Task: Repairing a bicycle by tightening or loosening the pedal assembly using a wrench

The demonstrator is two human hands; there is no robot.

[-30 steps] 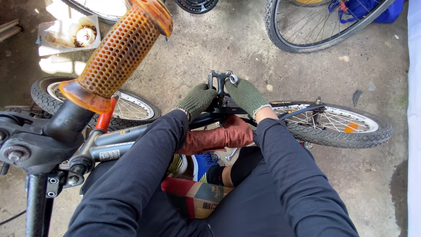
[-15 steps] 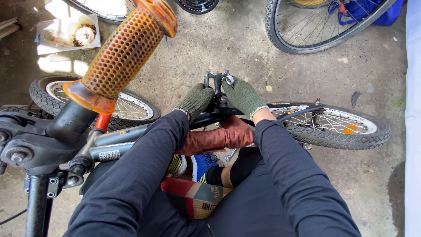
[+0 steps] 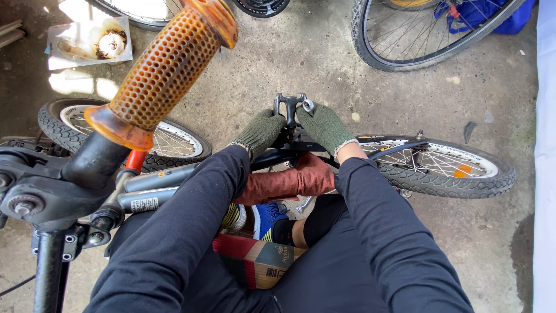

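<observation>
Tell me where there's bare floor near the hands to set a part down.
Bare concrete lies beyond the seat post clamp, up to the big wheel, and left toward the tray. More floor lies right of the rear wheel. It is crowded around the left hand and right hand, over frame and legs.

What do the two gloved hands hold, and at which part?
Both hands, left hand and right hand, grip the bicycle's seat post just below its bare clamp; the exact finger contact is hidden.
</observation>
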